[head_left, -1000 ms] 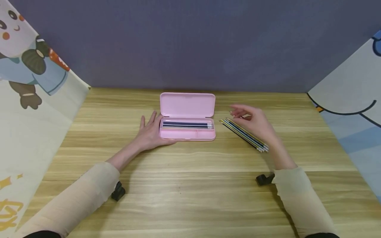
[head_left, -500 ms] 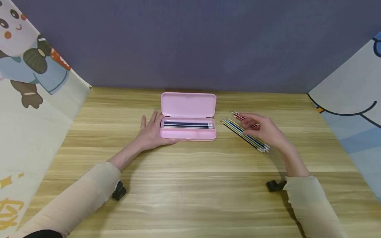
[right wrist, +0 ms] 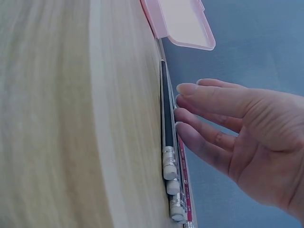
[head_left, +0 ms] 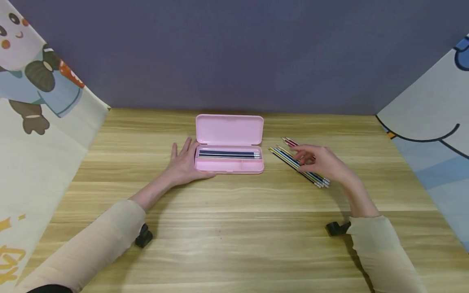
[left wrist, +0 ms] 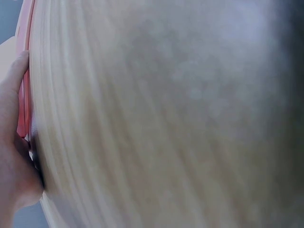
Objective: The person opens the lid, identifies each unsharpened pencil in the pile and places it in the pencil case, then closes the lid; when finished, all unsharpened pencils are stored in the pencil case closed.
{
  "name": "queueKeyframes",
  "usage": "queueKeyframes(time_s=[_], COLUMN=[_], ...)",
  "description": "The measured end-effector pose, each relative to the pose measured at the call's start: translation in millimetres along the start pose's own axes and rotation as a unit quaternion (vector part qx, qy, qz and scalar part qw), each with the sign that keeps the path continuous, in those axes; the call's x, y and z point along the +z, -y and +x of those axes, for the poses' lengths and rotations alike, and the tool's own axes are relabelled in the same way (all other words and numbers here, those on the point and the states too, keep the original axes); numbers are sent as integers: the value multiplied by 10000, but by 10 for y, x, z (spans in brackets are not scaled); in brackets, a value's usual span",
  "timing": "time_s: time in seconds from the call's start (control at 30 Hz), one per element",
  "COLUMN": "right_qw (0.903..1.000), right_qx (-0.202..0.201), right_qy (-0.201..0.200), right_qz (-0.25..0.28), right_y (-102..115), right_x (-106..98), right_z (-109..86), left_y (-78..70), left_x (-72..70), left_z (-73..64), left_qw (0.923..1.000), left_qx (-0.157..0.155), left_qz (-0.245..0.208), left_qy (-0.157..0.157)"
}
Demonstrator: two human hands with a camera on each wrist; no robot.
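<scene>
A pink pencil case lies with its lid raised, several dark pencils in its back compartment. At its left end, my left hand rests with spread fingers, the thumb lying along the front edge. That thumb also touches the case's side in the left wrist view. To the right of the case, my right hand hovers over a bundle of striped pencils, fingers loosely bent. In the right wrist view nothing sits between thumb and fingers. Red pencils lie behind the bundle, partly hidden by this hand.
The wood-grain table extends in front of the case. A dark grey-blue panel stands along its back edge. Cartoon-printed panels flank it left and right. A black wrist-worn device hangs beneath the right sleeve, another at the left.
My right hand has drawn back to the right and nearer, uncovering the tips of the red pencils, and now stands over the striped bundle. The left hand keeps its place at the case.
</scene>
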State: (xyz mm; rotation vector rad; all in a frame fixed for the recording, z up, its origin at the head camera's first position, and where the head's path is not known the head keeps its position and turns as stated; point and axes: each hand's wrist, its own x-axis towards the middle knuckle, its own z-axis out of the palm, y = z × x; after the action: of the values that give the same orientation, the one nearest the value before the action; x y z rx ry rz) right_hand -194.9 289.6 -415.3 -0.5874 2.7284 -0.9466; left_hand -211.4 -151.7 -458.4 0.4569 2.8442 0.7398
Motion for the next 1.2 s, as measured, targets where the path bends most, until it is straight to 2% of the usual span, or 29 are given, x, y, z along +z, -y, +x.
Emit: queueKeyframes(time_s=[0.6,1.2], right_qw=[9998,9995], right_qx=[-56,89], right_qy=[17,22], right_qz=[-184,-304], right_y=[-2,-6], right_x=[17,7], right_z=[-3,-19], left_y=[-5,17], left_x=[-4,13], left_z=[-2,4], left_qw=[10000,10000], left_qx=[-54,-35], left_qz=[19,13], left_qy=[35,16])
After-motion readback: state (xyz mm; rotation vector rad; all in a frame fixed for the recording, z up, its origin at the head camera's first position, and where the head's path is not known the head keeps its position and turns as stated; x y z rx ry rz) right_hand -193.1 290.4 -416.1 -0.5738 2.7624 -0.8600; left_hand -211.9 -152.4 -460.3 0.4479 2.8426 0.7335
